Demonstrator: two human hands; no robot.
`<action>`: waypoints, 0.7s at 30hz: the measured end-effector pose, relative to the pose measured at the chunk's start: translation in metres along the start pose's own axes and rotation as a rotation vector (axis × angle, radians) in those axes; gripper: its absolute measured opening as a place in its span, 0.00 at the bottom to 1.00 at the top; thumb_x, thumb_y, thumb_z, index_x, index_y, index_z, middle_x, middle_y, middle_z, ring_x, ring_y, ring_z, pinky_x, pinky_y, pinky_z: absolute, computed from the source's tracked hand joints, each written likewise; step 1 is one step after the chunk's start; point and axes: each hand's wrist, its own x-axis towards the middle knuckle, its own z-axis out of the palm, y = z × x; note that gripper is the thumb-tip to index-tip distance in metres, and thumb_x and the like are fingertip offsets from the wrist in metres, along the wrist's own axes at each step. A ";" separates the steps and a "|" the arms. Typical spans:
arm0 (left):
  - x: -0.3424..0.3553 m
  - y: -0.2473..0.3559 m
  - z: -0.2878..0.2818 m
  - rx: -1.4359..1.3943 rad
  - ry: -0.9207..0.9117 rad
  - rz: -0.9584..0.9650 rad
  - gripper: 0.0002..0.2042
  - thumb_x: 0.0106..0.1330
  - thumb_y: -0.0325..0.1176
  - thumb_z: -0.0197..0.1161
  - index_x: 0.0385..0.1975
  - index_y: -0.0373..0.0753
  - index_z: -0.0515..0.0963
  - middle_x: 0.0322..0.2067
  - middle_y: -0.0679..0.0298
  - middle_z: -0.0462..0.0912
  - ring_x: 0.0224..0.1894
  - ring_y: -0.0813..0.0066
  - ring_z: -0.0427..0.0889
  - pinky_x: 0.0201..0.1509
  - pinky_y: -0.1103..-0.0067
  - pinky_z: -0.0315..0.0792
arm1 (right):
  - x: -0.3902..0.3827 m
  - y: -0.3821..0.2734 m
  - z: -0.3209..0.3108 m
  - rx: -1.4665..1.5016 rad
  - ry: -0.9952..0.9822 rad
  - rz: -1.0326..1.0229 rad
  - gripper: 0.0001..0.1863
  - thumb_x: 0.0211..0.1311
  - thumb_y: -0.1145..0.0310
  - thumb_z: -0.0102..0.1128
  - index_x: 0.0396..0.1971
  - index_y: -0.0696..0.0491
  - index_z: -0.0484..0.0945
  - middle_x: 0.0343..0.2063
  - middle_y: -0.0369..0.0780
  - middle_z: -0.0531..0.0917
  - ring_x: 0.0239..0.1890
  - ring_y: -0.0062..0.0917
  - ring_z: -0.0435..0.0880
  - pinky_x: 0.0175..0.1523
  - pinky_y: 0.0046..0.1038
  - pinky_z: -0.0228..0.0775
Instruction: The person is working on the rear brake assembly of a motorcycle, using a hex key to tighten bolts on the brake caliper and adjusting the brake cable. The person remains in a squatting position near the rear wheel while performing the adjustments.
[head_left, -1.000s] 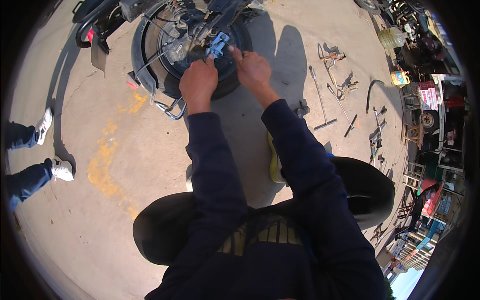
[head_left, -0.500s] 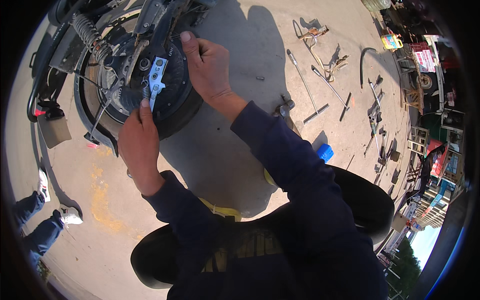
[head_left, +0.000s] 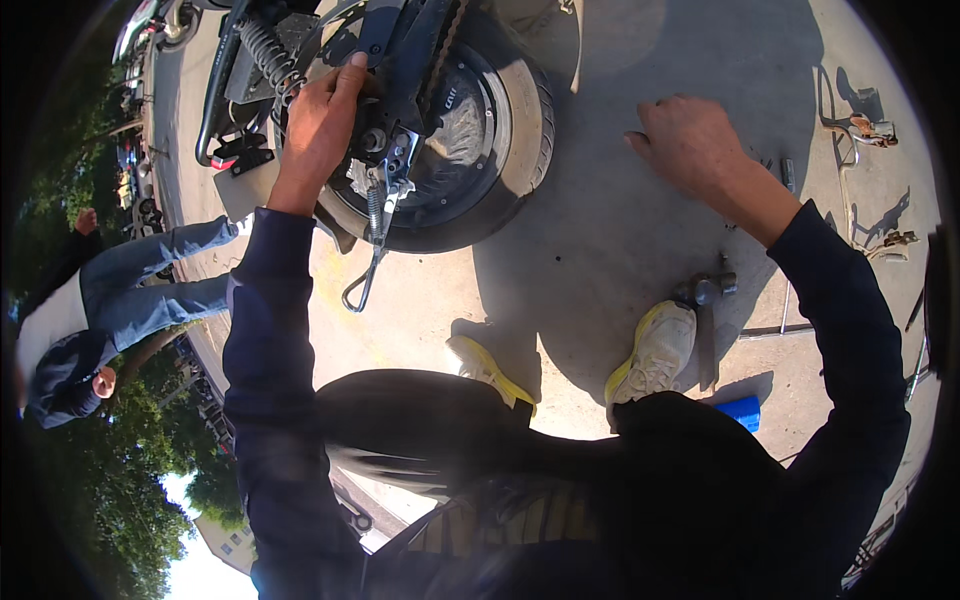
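Observation:
My left hand (head_left: 322,125) is closed round a dark part of the two-wheeler's frame (head_left: 385,35), its thumb lying on top and its fingertips hidden. Just below it, a silver bracket (head_left: 400,160) is fixed beside the wheel. A coil spring (head_left: 376,212) runs down from there, next to a side stand (head_left: 365,285) with a looped end that points towards me. Behind them is the wheel (head_left: 520,130) with its black tyre. My right hand (head_left: 690,145) hovers over the ground to the right, fingers loosely curled, thumb apart, nothing seen in it.
A hammer (head_left: 706,330) lies by my right shoe (head_left: 655,345), near a blue object (head_left: 740,412). Long-handled tools (head_left: 787,250) and bent metal pieces (head_left: 870,130) lie to the right. A shock absorber (head_left: 268,52) sits at upper left. A person in jeans (head_left: 150,270) stands left.
My left hand has left the spring's lower end for the frame above. My right hand has come away from the wheel to the right. The view has shifted, and the stand's loop now shows.

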 end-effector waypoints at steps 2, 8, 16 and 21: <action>-0.007 0.007 -0.002 -0.218 -0.123 -0.143 0.25 0.77 0.52 0.51 0.46 0.32 0.84 0.36 0.54 0.88 0.42 0.64 0.85 0.53 0.75 0.73 | 0.051 -0.051 -0.027 0.509 0.113 -0.107 0.22 0.71 0.53 0.57 0.48 0.58 0.81 0.29 0.46 0.86 0.41 0.36 0.88 0.45 0.38 0.80; -0.005 0.043 -0.002 -0.179 -0.229 -0.128 0.23 0.76 0.48 0.55 0.44 0.27 0.81 0.36 0.60 0.86 0.39 0.76 0.79 0.49 0.79 0.71 | 0.124 -0.104 -0.018 1.661 0.094 0.044 0.17 0.65 0.67 0.60 0.46 0.64 0.82 0.35 0.49 0.88 0.29 0.32 0.90 0.34 0.32 0.81; 0.009 0.070 0.006 -0.236 -0.095 -0.322 0.15 0.76 0.40 0.58 0.39 0.32 0.80 0.32 0.69 0.80 0.35 0.85 0.71 0.42 0.85 0.65 | 0.140 -0.116 0.023 2.151 0.266 -0.164 0.12 0.63 0.76 0.64 0.44 0.65 0.79 0.28 0.51 0.87 0.28 0.36 0.90 0.34 0.35 0.81; 0.020 0.074 -0.005 -0.105 -0.138 -0.379 0.14 0.77 0.36 0.54 0.47 0.29 0.78 0.37 0.65 0.82 0.40 0.82 0.77 0.46 0.85 0.69 | 0.140 -0.111 0.017 1.846 0.536 -0.052 0.14 0.62 0.75 0.67 0.45 0.61 0.76 0.29 0.50 0.86 0.30 0.38 0.90 0.34 0.31 0.80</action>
